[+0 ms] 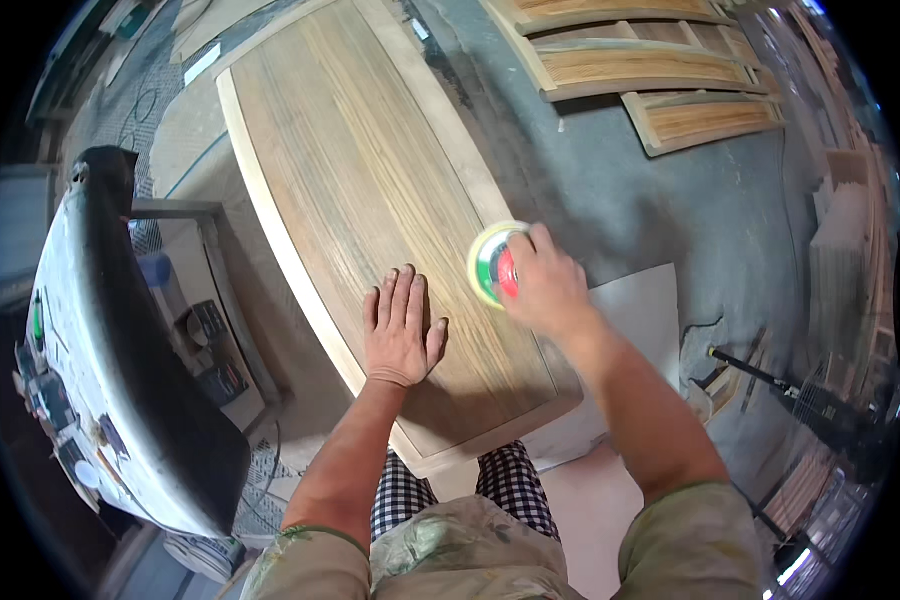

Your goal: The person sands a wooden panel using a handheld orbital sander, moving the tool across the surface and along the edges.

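A long wooden panel [335,150] with a paler raised frame lies in front of me, stretching from my waist away to the upper left. My left hand [400,330] rests flat on its grained surface, fingers extended. On the right, my right hand [548,285] grips a round disc [484,258] with a pale yellow rim, a green-and-white ring and a red middle. The disc sits over the panel's right-hand frame strip; its underside is hidden, so its exact kind cannot be made out.
Several similar framed wooden panels [640,68] lie on the grey floor at the far right. To the left stands a cluttered worktable [130,400] with a dark draped edge. A black tool with a yellow tip [760,370] and wood scraps are at right, near a pale sheet [640,310].
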Demonstrator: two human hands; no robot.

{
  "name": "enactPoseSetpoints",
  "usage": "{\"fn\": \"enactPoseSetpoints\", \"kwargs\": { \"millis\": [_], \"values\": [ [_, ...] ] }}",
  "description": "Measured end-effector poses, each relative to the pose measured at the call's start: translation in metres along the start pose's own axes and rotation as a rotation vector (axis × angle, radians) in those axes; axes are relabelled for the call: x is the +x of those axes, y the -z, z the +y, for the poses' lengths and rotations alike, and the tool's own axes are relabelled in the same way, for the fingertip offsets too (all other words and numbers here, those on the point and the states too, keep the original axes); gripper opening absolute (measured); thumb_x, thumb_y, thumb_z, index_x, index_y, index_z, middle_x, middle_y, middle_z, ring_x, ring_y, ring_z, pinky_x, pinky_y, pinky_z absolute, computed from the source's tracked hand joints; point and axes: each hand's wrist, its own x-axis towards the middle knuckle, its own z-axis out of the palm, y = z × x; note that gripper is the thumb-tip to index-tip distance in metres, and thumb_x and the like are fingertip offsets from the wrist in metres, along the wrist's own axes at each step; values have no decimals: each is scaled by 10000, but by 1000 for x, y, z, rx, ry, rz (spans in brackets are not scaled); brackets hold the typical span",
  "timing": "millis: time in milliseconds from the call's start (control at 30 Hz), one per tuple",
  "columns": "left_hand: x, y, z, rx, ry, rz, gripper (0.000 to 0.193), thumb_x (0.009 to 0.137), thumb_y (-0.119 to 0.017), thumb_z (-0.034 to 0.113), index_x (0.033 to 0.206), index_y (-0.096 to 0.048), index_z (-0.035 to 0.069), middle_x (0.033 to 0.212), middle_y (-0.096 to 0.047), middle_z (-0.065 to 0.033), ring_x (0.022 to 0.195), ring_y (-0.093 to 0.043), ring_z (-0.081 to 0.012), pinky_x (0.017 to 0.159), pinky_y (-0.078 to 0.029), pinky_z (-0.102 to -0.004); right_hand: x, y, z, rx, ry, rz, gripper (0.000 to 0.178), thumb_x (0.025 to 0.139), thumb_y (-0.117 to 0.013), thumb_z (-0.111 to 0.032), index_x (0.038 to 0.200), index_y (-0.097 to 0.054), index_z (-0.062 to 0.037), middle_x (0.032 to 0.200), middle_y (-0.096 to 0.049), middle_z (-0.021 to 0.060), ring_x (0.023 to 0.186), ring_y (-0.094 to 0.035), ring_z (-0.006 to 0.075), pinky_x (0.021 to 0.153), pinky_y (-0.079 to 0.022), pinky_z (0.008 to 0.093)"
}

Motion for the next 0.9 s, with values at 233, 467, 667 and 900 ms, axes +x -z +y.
{"fn": "enactPoseSetpoints", "kwargs": {
  "millis": [233,467,667,900],
  "values": [
    [-6,-1,-5,18,14,6,641,848,-502,399,1378,-397,55,1460,-363,-117,1369,-300,-276,1120,-165,-455,26,17,4,-33,36,-165,515,696,-736,-231,1122,-490,-78,1108,-478,181,920,-602,400,770,-504,491],
    [0,-6,4,-51,8,13,641,840,-502,390,1362,-408,30,1436,-388,-148,1353,-326,-305,1111,-179,-468,69,32,5,-59,51,-156,523,711,-718,-212,1164,-491,-81,1156,-466,176,949,-601,387,789,-500,484],
    [-14,-1,-5,-42,24,-3,636,842,-508,380,1370,-406,41,1442,-384,-142,1352,-327,-303,1115,-177,-471,65,13,-3,-96,223,-63,553,708,-748,-264,1152,-483,-68,1076,-496,179,896,-609,396,758,-510,470],
    [-3,-3,0,-48,-5,32,591,846,-507,340,1347,-425,40,1421,-406,-139,1332,-348,-303,1097,-210,-462,81,12,-7,-13,156,-29,477,723,-703,-228,1119,-488,-70,1078,-497,175,935,-597,403,768,-513,483]
  ]
}}
